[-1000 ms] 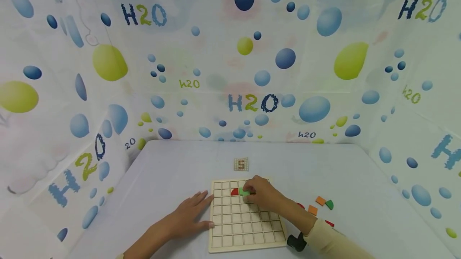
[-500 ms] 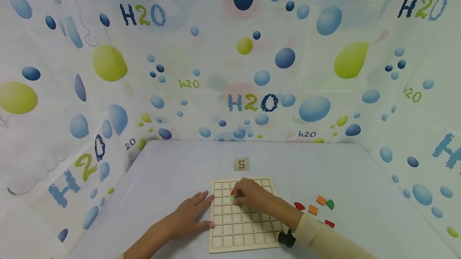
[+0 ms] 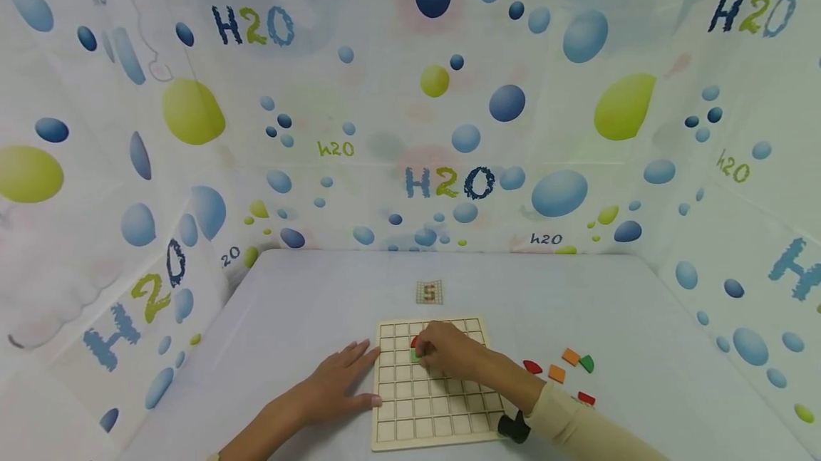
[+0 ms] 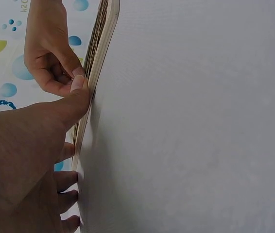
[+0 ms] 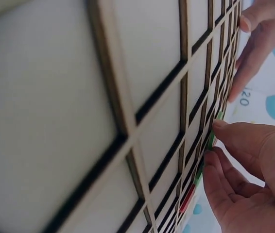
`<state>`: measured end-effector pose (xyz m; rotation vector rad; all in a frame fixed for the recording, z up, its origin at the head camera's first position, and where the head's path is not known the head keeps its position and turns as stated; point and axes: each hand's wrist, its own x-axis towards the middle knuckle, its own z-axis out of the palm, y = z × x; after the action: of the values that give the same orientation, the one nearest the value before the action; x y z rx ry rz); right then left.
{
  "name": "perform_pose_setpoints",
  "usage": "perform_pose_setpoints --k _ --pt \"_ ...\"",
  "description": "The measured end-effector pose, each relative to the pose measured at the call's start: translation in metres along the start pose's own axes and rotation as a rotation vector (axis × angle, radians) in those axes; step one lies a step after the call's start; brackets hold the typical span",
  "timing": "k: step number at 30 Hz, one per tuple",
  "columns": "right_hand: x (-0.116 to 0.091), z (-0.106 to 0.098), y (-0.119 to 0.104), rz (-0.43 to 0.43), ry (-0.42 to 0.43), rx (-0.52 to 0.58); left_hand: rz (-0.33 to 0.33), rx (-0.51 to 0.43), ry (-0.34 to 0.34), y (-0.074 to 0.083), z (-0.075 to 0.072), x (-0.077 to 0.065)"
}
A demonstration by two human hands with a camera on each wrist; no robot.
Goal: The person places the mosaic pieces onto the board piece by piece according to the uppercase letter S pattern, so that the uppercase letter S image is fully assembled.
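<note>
A wooden grid board (image 3: pixel 405 430) with square cells lies on the table in the head view. My right hand (image 3: pixel 452 351) is over its upper part, thumb and fingertips pinching a small green tile (image 3: pixel 415 356) at a cell. In the right wrist view this green tile (image 5: pixel 212 140) is between thumb and fingers. Another green piece (image 5: pixel 199 174) and a red piece (image 5: pixel 187 198) sit in cells beyond. A red piece (image 3: pixel 414 341) also shows just above the pinched tile in the head view. My left hand (image 3: pixel 333 384) rests at the board's left edge, fingers extended, thumb touching the rim.
Right of the board lie red (image 3: pixel 532 367), orange (image 3: pixel 556 373) and green (image 3: pixel 586 363) pieces. A small card (image 3: pixel 429 292) with a grid pattern lies behind the board. A black wrist device (image 3: pixel 514 427) is at my right wrist. Printed sheeting (image 3: pixel 385 90) surrounds the table.
My right hand has moved left and slightly nearer over the board, then stays almost still with the green tile at a cell below the red piece. My left hand has not moved.
</note>
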<state>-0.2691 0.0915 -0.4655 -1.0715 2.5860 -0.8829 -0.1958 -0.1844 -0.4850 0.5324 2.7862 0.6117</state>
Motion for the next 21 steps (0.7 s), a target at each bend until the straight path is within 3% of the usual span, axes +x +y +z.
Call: perform_pose_setpoints --k 6,11,21 --pt "-0.004 0.000 0.001 -0.038 0.012 -0.049 0.019 -0.009 0.002 0.001 -0.001 -0.002" --pt "-0.011 -0.005 0.008 -0.047 0.010 -0.021 0.028 -0.018 0.007 0.000 0.000 0.000" --pt "-0.057 -0.044 0.039 0.114 0.076 0.056 0.029 -0.002 0.006 0.000 -0.001 0.001"
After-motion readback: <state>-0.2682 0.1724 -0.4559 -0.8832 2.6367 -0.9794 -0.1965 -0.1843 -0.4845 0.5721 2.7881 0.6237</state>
